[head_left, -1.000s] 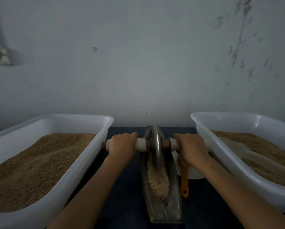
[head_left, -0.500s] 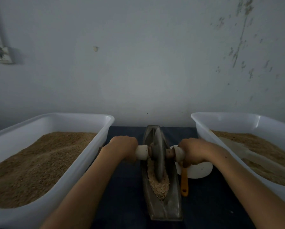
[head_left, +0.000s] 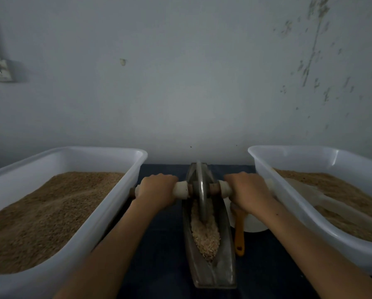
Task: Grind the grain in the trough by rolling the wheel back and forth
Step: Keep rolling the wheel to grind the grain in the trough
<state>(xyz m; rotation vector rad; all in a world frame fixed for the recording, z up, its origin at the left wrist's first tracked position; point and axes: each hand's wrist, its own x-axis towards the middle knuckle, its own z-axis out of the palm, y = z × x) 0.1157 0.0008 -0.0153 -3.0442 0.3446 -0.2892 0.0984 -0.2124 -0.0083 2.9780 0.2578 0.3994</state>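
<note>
Head view: wheel [head_left: 200, 192] stands upright in trough [head_left: 213, 268], directly between the hands, on the far part of the channel. Left hand [head_left: 157, 188] wraps the white handle [head_left: 180, 189] left of it; right hand [head_left: 246, 190] wraps the matching handle on the right. Both equally near. Trough's long axis runs from the far wall toward the body, square to the axle. Grain [head_left: 205, 236] lies on the near side of the hands, so I'd pull back next. Left tub [head_left: 107, 214] crowds the left axle end; right tub [head_left: 288, 208], orange handle [head_left: 239, 236] close under the right wrist. Room fore-aft only.
</note>
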